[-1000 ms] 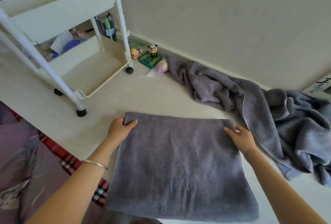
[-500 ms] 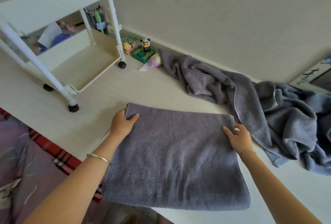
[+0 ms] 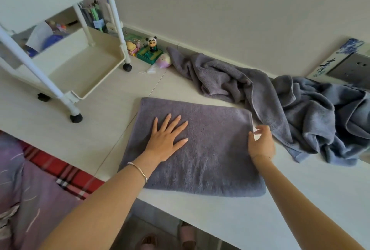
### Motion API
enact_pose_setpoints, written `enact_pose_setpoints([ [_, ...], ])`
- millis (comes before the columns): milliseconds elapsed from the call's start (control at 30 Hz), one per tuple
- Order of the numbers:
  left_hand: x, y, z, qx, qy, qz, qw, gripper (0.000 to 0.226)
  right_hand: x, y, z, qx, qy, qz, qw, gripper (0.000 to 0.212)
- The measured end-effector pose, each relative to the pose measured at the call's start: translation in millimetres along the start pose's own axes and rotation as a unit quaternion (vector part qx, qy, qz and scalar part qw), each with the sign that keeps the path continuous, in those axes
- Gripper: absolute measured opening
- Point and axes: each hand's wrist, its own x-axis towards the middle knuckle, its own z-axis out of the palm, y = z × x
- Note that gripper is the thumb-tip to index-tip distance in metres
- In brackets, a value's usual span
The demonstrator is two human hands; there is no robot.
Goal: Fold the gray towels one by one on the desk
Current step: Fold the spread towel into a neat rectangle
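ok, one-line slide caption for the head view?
Left hand flat on the folded gray towel; right hand at its right edge, unfolded towels behind.

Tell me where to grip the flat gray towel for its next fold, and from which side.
Likely its right edge, from the right: the flat gray towel lies smooth, that edge is straight and free, the right hand is beside it, the left hand presses the left half.

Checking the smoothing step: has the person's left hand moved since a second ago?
Yes. The left hand left the folded gray towel's far left corner and lies flat nearer its middle.
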Motion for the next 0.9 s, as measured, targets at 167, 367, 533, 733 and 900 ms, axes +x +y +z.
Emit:
enact_pose_setpoints([
  [167, -32, 26, 0, -0.037, 0.088, -0.038, 0.995, 0.059, -92, -29, 46, -0.075, -0.018, -0.223, 0.972, 0.043],
  [367, -66, 21, 27, -0.053, 0.12, -0.076, 0.988, 0.055, -149, -27, 83, -0.184, -0.096, -0.261, 0.943, 0.052],
  [533, -70, 9, 30, -0.054, 0.106, -0.082, 0.99, 0.058, -137, 32, 49, -0.226, -0.057, -0.191, 0.954, 0.063],
  [733, -86, -22, 27, -0.08, 0.111, -0.11, 0.985, 0.061, -138, 69, 20, -0.21, -0.029, -0.1, 0.972, 0.065],
  [900, -103, -44, 31, -0.093, 0.1, -0.058, 0.989, 0.062, -143, 87, 0, -0.243, -0.07, -0.113, 0.961, 0.067],
])
